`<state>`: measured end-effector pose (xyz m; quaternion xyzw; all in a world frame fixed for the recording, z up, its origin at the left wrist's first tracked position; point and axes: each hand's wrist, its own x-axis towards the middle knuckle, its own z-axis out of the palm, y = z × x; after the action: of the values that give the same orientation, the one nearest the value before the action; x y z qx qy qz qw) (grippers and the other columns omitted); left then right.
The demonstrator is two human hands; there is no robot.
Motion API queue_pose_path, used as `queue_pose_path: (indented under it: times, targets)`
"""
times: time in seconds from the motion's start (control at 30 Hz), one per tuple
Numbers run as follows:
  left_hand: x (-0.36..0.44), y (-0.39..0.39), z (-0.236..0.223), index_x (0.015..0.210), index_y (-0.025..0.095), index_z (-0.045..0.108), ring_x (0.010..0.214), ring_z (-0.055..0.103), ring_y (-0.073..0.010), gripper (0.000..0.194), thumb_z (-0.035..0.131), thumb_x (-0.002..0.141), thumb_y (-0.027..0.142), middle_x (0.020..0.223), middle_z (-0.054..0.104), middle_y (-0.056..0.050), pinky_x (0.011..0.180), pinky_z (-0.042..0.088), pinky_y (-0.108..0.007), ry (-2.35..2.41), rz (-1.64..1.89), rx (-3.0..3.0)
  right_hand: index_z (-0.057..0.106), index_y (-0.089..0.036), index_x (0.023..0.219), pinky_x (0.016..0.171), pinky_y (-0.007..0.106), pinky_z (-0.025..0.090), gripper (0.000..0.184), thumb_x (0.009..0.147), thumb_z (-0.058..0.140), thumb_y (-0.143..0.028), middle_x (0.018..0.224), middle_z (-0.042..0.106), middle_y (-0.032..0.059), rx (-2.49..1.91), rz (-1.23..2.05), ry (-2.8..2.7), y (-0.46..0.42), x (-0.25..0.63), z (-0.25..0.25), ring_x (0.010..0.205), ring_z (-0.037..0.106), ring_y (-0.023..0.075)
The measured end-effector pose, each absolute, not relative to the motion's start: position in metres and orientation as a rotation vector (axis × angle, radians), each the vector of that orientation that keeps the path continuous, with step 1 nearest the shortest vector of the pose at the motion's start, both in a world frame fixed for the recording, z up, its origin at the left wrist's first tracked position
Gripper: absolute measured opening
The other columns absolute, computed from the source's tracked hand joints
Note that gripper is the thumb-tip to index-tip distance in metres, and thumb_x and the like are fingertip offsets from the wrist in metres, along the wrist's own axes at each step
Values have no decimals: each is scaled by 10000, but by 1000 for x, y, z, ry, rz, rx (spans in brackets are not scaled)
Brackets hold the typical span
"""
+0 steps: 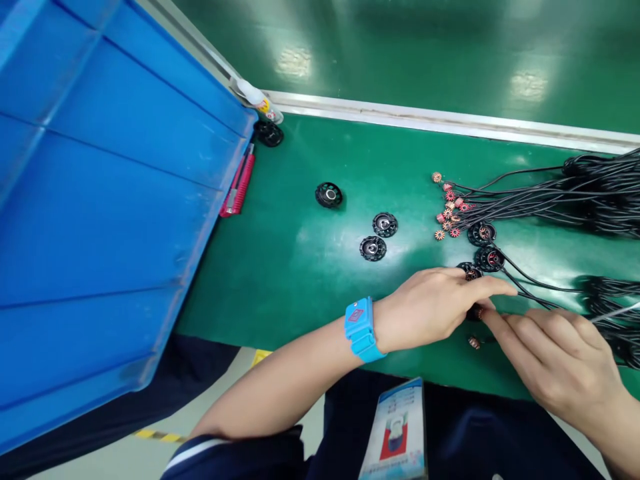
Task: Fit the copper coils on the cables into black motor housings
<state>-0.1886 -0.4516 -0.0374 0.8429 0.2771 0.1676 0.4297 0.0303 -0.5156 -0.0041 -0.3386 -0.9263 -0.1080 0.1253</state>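
Note:
My left hand (pixel 434 305), with a blue wrist strap (pixel 361 329) on its wrist, pinches a small black round part (pixel 474 312) near the front edge of the green mat (pixel 300 267). My right hand (pixel 555 357) meets it from the right, fingertips closed on the same part and on a thin black wire. A small copper coil (pixel 474 343) lies just below the fingers. Beside the hands lie other black round parts (pixel 487 259) with wires attached. Three loose black discs (pixel 373 248) sit further left.
A large blue bin (pixel 100 200) fills the left side, with a red tool (pixel 239 187) next to it. A bundle of black wires (pixel 590 193) tipped with copper coils (pixel 449 207) lies at right. A badge (pixel 397 430) hangs at my chest.

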Motion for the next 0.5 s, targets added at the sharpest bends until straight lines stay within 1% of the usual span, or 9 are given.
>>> queue_pose_path:
  times: [0.07,0.13,0.23,0.33,0.4,0.5]
  targets:
    - [-189,-449,-38,1459,257,523,1020,688,-187,621,460,923,-50,1200,802,50,900,561,-317,663,411,2063,757,-77,1111,762,382,410,230,983,567,-64,823,683,63,-963,-378,-2734,-516,29,-2,826,550,193]
    - [-191,-447,-39,1488,264,495,1041,694,-188,653,471,916,-48,1240,793,50,933,556,-328,631,406,2018,757,-71,1115,784,386,419,232,983,566,-64,819,679,64,-954,-391,-2758,-516,28,-1,836,554,197]
    - [-195,-447,-44,1514,279,466,1097,709,-195,672,587,908,16,1360,743,12,1020,537,-361,592,439,1954,738,-50,1140,771,386,402,230,971,582,-53,798,650,62,-990,-360,-2761,-517,27,1,822,545,198]
    - [-195,-449,-49,1499,286,484,1099,712,-206,631,670,932,80,1335,752,0,1024,542,-377,613,463,1942,741,-102,1122,764,367,381,241,991,544,-50,797,638,57,-1016,-339,-2767,-515,26,3,825,543,187]
    - [-193,-451,-49,1485,275,500,1098,711,-207,591,654,952,69,1305,763,4,1003,556,-365,626,457,1964,743,-133,1099,763,359,372,249,1009,522,-62,786,626,52,-1004,-345,-2797,-512,24,5,819,537,183]
    - [-190,-454,-48,1476,266,503,1143,718,-199,581,627,954,41,1338,746,-8,1012,564,-337,637,440,1997,732,-117,1094,734,375,364,250,1017,497,-79,756,596,48,-1011,-340,-2835,-510,23,6,787,509,189]
